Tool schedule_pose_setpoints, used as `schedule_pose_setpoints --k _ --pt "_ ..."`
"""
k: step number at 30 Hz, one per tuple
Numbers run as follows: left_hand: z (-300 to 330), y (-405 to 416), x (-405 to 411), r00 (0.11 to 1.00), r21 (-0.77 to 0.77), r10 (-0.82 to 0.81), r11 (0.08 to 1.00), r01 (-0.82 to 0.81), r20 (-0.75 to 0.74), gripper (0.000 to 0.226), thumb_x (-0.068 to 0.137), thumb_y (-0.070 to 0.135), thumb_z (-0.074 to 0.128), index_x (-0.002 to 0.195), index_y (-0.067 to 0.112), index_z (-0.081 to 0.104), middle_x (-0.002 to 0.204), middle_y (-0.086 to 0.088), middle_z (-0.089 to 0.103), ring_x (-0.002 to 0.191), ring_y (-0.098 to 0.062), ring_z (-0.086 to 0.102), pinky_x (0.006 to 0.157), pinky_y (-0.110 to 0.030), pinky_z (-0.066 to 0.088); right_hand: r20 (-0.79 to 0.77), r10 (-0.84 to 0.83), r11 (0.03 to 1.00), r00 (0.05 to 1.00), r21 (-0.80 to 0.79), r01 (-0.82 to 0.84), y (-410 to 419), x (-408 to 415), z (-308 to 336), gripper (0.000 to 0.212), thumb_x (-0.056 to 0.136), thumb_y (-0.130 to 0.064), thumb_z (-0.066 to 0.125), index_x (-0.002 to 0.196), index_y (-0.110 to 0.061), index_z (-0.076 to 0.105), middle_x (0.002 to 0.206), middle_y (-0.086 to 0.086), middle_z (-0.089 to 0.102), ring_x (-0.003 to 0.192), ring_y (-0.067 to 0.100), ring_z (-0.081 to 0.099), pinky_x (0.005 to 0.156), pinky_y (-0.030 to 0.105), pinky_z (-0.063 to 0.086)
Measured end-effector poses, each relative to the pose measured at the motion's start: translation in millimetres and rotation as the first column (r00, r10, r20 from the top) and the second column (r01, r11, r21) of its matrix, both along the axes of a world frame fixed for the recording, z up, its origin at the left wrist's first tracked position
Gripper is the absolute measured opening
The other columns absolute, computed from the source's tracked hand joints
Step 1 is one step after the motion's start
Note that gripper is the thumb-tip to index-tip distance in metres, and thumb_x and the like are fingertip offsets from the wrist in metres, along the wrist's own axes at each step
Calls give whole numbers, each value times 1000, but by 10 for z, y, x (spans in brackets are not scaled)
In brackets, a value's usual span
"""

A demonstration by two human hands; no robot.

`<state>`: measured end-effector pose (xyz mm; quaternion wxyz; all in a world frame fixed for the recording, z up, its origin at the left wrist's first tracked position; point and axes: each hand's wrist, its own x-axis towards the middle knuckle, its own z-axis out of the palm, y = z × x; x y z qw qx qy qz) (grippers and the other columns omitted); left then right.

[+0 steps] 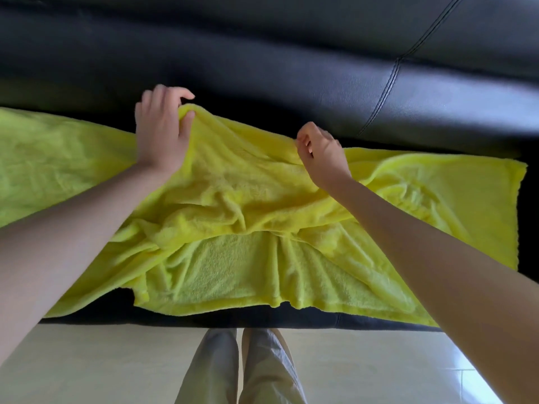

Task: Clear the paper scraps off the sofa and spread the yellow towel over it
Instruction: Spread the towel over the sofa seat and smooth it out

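Yellow towel (239, 199) lay rumpled across the black leather sofa (291, 68), far edge pinched by left hand (160, 135) and right hand (323, 153), pale tiled floor (102, 360) below.

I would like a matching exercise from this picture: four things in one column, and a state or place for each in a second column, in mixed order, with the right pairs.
Column one:
1. left hand
2. right hand
3. yellow towel
4. sofa

Column two:
A. black leather with a stitched seam
B. pinches the towel's far edge nearer the seam
C. lies wrinkled across the seat
D. holds a raised fold of the towel's far edge

Pairs: 1-D, 2-B, 3-C, 4-A
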<state>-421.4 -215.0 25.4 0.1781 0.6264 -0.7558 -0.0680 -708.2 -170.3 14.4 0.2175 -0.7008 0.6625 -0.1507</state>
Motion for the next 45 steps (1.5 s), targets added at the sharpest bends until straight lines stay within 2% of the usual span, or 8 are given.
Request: schedule_pose_setpoints --k 5,14,19,26,31,35,41,45 --pt "-183 33 -40 965 261 116 949 -177 235 59 70 -9 64 123 13 50 127 -17 41 117 -38 38 95 -44 30 -218 43 940 975 341 35 -146 -207 -171 22 95 -11 46 113 -15 59 119 7 57 112 27 54 91 41 47" --pt "-417 306 -931 923 327 -376 864 382 -85 28 94 10 52 121 10 55 124 -7 55 116 -24 52 95 -36 45 -333 114 837 936 540 90 -78 -623 -280 36 89 -26 65 122 -20 52 115 6 61 107 28 59 87 38 45" --pt "-501 313 -1230 891 369 -454 827 425 -7 31 91 33 59 118 18 56 116 -1 60 110 -22 53 95 -35 37 -383 177 947 907 317 -52 27 -703 -255 18 90 -27 61 106 -18 63 105 3 65 100 26 61 93 37 37" --pt "-282 460 -1109 866 -52 -498 864 500 51 17 95 31 52 99 18 62 94 2 60 86 -20 55 81 -34 37 -491 110 874 864 -367 -319 403 -1008 -160 13 94 -23 59 87 -15 67 84 1 63 77 23 61 85 37 41" --pt "-250 629 -976 717 -130 -697 710 692 12 13 93 26 57 94 15 64 91 -1 60 86 -21 52 84 -35 38 -475 318 838 820 -262 -478 758 -1034 3 15 87 -12 52 98 -11 62 90 4 62 82 25 58 90 42 39" --pt "-341 823 -964 489 192 -858 460 867 -154 23 97 37 46 100 18 59 88 6 59 73 -12 57 65 -26 49 -399 614 757 681 56 -651 962 -1026 -42 20 87 -25 42 89 -14 58 73 0 60 69 23 59 84 38 44" --pt "-241 590 -1318 877 373 -417 795 478 -237 25 100 34 43 118 17 49 88 7 61 63 -16 61 53 -30 45 -228 58 995 972 -67 -75 618 -844 -40 31 99 -25 41 74 -11 52 51 -3 42 43 22 40 70 35 49" --pt "-291 395 -1521 892 470 -452 789 395 8 37 88 52 56 115 26 57 87 12 51 83 -12 53 66 -29 41 -296 24 987 955 159 24 272 -891 -160 15 90 -19 57 104 -15 62 103 5 59 101 25 54 87 38 40"
